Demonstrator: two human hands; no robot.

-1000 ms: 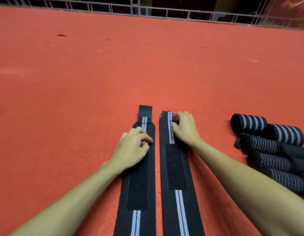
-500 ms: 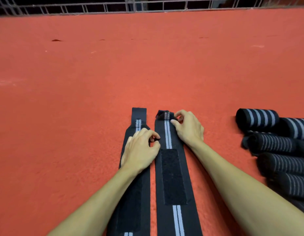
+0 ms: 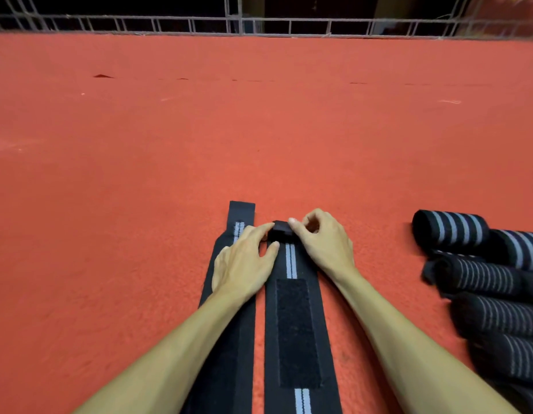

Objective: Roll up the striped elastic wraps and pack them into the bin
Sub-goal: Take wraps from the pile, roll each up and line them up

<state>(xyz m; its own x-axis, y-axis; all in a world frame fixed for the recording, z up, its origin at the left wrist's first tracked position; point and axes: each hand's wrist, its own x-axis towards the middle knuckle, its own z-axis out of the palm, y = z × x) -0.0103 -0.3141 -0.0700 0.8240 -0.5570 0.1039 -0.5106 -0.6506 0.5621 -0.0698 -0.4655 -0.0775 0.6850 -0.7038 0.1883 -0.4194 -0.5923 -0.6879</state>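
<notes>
Striped wrap point(image 3: 291, 297), wide red mat point(image 3: 259, 130) beyond

Bare left hand point(image 3: 244, 264), bare right hand point(image 3: 325, 243), bare slender forearms point(image 3: 175, 354), short fingernails point(image 3: 291, 220)

Orange-red worktop point(image 3: 139, 174), left wrap point(image 3: 239, 213) black with twin pale-grey stripes, right wrap point(image 3: 290, 261) the same black and grey (plain matte-black patch point(image 3: 298, 333) interrupting the stripes), rolled wraps point(image 3: 450, 228) at the right edge black with grey-white bands, grey wire rail point(image 3: 289, 25) at the far edge.
</notes>
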